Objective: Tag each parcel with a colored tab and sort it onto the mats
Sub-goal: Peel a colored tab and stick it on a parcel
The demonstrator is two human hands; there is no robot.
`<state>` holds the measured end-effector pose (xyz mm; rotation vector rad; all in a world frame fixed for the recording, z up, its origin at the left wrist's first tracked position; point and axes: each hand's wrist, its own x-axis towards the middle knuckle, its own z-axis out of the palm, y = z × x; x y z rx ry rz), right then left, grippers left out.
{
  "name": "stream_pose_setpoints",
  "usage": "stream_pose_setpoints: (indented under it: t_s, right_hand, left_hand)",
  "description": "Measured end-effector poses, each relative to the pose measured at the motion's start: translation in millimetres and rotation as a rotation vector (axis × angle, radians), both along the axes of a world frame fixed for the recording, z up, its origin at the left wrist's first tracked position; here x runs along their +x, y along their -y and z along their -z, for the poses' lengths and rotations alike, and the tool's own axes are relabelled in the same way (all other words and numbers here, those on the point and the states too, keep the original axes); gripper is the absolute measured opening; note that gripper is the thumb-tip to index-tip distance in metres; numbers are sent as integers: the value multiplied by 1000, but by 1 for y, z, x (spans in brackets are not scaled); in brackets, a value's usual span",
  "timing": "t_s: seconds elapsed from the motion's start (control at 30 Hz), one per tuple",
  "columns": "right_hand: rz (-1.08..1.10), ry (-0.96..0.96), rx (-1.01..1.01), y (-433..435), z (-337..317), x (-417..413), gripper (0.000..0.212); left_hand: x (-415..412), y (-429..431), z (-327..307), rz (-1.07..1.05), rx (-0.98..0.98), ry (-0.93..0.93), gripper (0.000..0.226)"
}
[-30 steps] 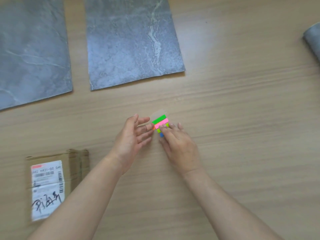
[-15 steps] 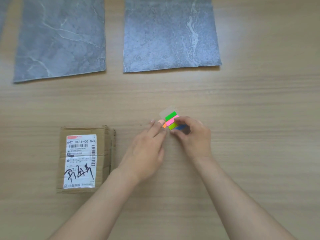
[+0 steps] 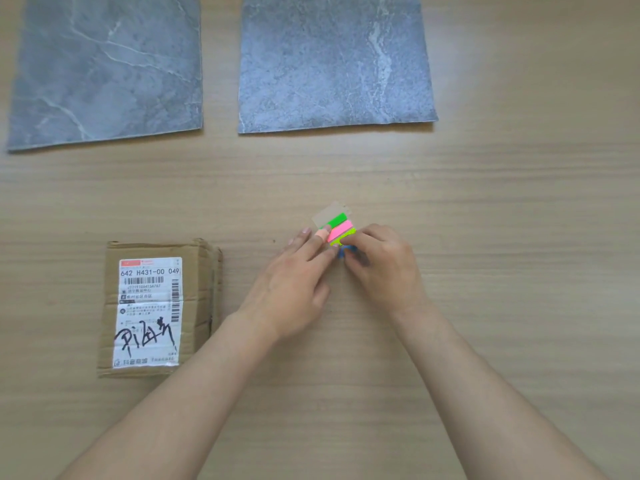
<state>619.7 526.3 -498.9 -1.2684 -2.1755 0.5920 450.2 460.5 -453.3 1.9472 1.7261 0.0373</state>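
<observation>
**A:** What has changed in the head view?

**B:** A second ago the person's left hand point(image 3: 298, 282) was half turned up beside the tab pad point(image 3: 337, 225), and the right hand point(image 3: 381, 268) lay flat over it. Now the left hand's straight fingers point(image 3: 311, 242) press down the pad's left end, one fingertip on the orange tab point(image 3: 322, 234). The right hand's fingers point(image 3: 358, 237) have curled in and pinch the blue tab point(image 3: 347, 251) at the pad's near edge.

**A:** Is that tab off yet?

**B:** That cannot be told. The blue shows only as a scrap between thumb and fingers. The green tab point(image 3: 335, 221) and pink tab point(image 3: 341, 230) lie uncovered just beyond the fingers.

**A:** And the parcel?

**B:** The cardboard parcel point(image 3: 204, 306) lies label up on the worktop point(image 3: 502, 209), well to the left of the left fingers. Nothing touches it, and no tab shows on it. The view has swung since a second ago, so the parcel is now seen whole. The two grey mats, the left mat point(image 3: 107, 67) and the right mat point(image 3: 336, 60), lie far beyond the fingers.

**A:** What does that mean for the task?

**B:** The person seems to have gone from steadying the pad to peeling a tab. The first tagging is in hand and nothing is sorted. The tab must next go left to the parcel, and so thin a strip could curl or cling to a fingertip.
</observation>
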Motion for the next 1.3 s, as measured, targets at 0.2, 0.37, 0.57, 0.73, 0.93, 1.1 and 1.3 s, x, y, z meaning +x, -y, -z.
stream_pose_setpoints:
  t_s: [0.2,0.37,0.57,0.73,0.93,1.1,1.3]
  right_hand:
    - [-6,7,-57,-3,-1,3,21]
    - [-7,-36,-125,-7,-9,7,26]
    - [435,-302,-153,-7,-14,15,24]
    - [1011,-820,-290,-5,-37,31,21]
    - [548,-793,-180,36,-93,-4,32]
    - [168,-496,245,75,-133,-32,23]
    - [-82,-343,466,138,-157,-77,9]
  left_hand:
    - [-2,0,9,-21,41,38,55]
    - [0,3,12,-16,99,22,55]
    - [7,3,10,-72,99,41,56]
    - [8,-8,9,-87,109,63,44]
    - [27,-18,-64,-862,68,745,18]
    - [-11,23,-138,-1103,-221,1306,33]
    - [-79,99,-169,-976,-256,1272,9]
